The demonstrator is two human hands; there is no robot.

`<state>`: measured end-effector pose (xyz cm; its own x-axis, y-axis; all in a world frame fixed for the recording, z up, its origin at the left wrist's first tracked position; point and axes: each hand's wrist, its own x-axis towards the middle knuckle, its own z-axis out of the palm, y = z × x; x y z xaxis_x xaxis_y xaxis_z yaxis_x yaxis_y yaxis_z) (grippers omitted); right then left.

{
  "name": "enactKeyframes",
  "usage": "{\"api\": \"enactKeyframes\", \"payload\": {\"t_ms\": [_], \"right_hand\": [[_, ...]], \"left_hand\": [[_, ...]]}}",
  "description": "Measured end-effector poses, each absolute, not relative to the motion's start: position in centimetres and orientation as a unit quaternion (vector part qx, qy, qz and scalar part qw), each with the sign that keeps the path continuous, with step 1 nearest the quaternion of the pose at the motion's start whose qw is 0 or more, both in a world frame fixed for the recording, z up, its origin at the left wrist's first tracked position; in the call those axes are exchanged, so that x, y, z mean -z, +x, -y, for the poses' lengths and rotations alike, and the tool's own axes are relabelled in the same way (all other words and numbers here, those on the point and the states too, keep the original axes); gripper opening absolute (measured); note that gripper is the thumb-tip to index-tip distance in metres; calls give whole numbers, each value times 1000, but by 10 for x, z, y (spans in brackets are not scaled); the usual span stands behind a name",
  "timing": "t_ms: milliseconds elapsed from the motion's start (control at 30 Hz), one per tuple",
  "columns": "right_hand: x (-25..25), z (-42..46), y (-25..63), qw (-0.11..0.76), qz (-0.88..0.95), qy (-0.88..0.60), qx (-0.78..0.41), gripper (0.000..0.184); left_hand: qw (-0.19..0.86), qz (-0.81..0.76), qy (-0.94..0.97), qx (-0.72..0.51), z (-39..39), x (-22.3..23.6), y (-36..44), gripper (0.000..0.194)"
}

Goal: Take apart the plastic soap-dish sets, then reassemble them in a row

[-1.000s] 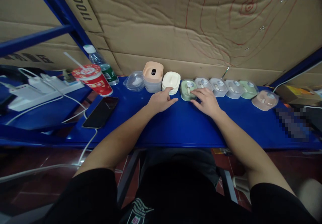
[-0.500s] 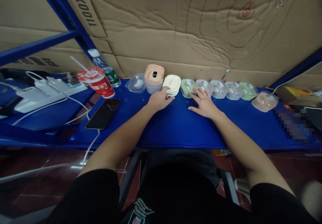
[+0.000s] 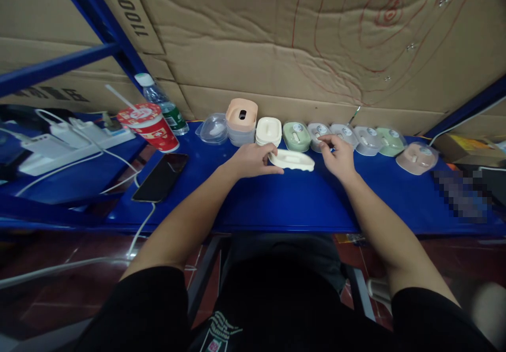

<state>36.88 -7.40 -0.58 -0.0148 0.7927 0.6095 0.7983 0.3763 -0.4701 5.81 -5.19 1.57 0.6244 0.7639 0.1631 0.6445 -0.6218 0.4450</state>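
My left hand (image 3: 253,160) pinches one end of a cream plastic tray (image 3: 294,161), shaped like a soap-dish piece, held tilted above the table. To the right of the tray's free end, my right hand (image 3: 339,156) has its thumb and fingers apart, bent, with nothing seen between them. Behind my left hand stands a stack of similar cream trays (image 3: 269,129). A lidded green box (image 3: 296,138) sits just right of that stack. Beside it, a greyish lidded box (image 3: 317,129) is partly hidden by my right fingers.
Peach plastic parts (image 3: 242,110) top a stack at the left, beside clear lids (image 3: 214,129). More lidded boxes (image 3: 368,142) continue right, ending in a pinkish one (image 3: 417,159). Left stand a red cup (image 3: 154,130), a bottle (image 3: 169,112) and a phone (image 3: 160,178).
My left hand has lifted a cream tray off the stack and brought it nearer and rightward. My right hand has shifted right, its fingers more bent.
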Motion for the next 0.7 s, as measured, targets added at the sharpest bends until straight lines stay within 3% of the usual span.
{"api": "enactKeyframes", "payload": {"t_ms": [233,367,500,600,700], "right_hand": [[10,75,365,403,747,-528,-33,33],[13,75,363,380,769,-513,-35,33],[12,75,364,381,774,-504,-40,34],[12,76,365,371,779,-502,-60,38],[11,77,364,362,785,-498,-69,42]], "left_hand": [[138,-381,910,-85,50,-4,68,44],[116,-491,848,-164,45,-11,62,36],[71,-601,749,-269,34,-19,46,49],[61,-637,718,-274,24,-19,33,54],[66,-655,707,-260,17,-17,24,45]]}}
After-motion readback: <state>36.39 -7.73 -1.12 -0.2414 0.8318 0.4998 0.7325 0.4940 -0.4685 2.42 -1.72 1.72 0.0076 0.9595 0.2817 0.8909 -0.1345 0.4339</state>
